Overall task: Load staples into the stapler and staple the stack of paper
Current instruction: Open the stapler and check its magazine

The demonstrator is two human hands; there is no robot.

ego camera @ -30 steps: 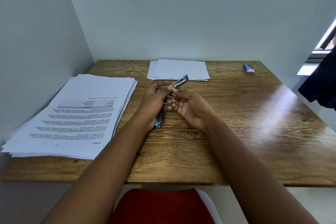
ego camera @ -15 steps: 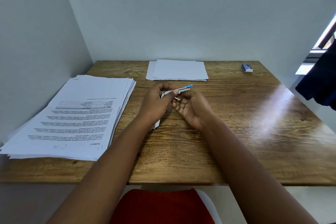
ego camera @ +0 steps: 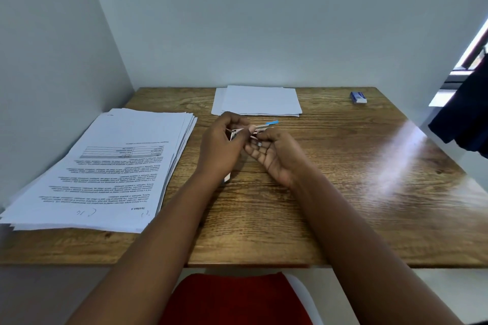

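A small silver stapler [ego camera: 264, 126] with a blue tip is held above the middle of the wooden table [ego camera: 343, 192]. My left hand [ego camera: 221, 148] grips its body, and one end pokes out below my wrist. My right hand [ego camera: 274, 155] lies palm up just right of it, fingertips touching the stapler's metal track, with a small silver bit, seemingly staples [ego camera: 259, 144], on its fingers. A thick stack of printed paper [ego camera: 111, 166] lies at the left. A thinner blank stack [ego camera: 257, 100] lies at the back centre.
A small blue and white box [ego camera: 358, 97] sits at the back right corner of the table. Walls close off the left and back. Dark cloth [ego camera: 464, 119] hangs at the right edge. A red seat [ego camera: 232, 301] is below the front edge.
The stapler's blue-tipped arm has dropped from pointing up and away to lying nearly level. Both hands have shifted slightly, staying together on the stapler.
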